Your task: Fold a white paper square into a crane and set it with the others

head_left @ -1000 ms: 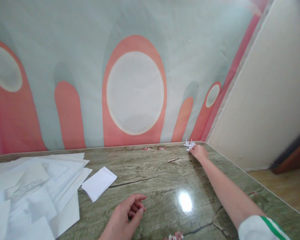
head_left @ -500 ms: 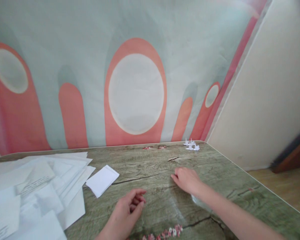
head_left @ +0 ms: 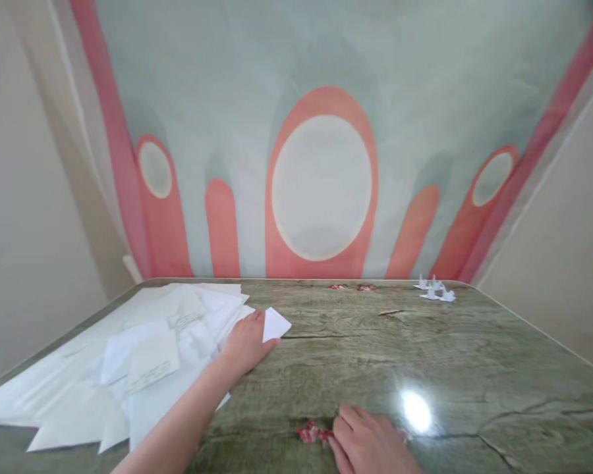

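My left hand (head_left: pixel 248 339) reaches to the left-centre of the table and lies over a small stack of white paper sheets (head_left: pixel 276 324). Its thumb is spread away from the fingers, and the hand hides the stack's left part. Close to the front edge of the view, my right hand (head_left: pixel 368 441) rests low on the table beside a printed red flower pattern (head_left: pixel 313 432). Its fingers are curled in, and nothing shows between them.
A large spread heap of white papers (head_left: pixel 79 388) covers the table's left side. Several small folded white paper figures (head_left: pixel 432 289) stand at the back right corner. The wood-patterned table (head_left: pixel 425 349) meets a patterned wall hanging (head_left: pixel 321 191).
My left hand has moved forward and left onto the small paper stack. My right hand has drawn back toward me. The view has turned to the left.
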Available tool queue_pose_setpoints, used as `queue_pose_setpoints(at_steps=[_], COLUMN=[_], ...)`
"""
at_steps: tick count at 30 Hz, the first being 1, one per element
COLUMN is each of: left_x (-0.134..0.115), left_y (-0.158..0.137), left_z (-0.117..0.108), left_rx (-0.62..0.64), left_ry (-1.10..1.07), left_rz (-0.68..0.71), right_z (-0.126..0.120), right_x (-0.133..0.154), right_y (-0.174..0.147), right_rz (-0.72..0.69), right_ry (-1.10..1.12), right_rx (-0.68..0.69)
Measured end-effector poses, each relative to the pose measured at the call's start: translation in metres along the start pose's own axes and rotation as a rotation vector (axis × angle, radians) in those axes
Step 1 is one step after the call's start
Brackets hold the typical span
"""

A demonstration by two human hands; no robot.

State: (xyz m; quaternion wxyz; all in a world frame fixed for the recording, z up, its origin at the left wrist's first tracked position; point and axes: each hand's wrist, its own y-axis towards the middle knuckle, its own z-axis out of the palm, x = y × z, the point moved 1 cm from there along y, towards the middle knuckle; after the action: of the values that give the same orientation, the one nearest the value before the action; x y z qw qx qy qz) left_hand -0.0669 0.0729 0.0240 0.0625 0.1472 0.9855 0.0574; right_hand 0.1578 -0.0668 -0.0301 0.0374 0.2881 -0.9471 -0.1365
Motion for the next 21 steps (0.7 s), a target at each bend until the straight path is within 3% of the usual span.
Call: queue_pose_setpoints(at_steps=[3,9,21], left_x=[0.007,-0.002,-0.001], left_y=[-0.001,-0.005,-0.006], left_z=[0.006,0.021,0.017], left_rx=[0.027,0.051,0.091], left_ry=[0.022,0.057,0.051], left_rz=[-0.018,-0.043,-0.056], right_z=[0.004,-0.001,0.007], right_x=[-0.002,-0.008,-0.011], right_y=[-0.002,-0.003,-0.006], right_rz=[-0.049,-0.122,-0.193], right_ry=[0.067,0.138,0.112], right_rx=[-0.081,-0.079,-0.128])
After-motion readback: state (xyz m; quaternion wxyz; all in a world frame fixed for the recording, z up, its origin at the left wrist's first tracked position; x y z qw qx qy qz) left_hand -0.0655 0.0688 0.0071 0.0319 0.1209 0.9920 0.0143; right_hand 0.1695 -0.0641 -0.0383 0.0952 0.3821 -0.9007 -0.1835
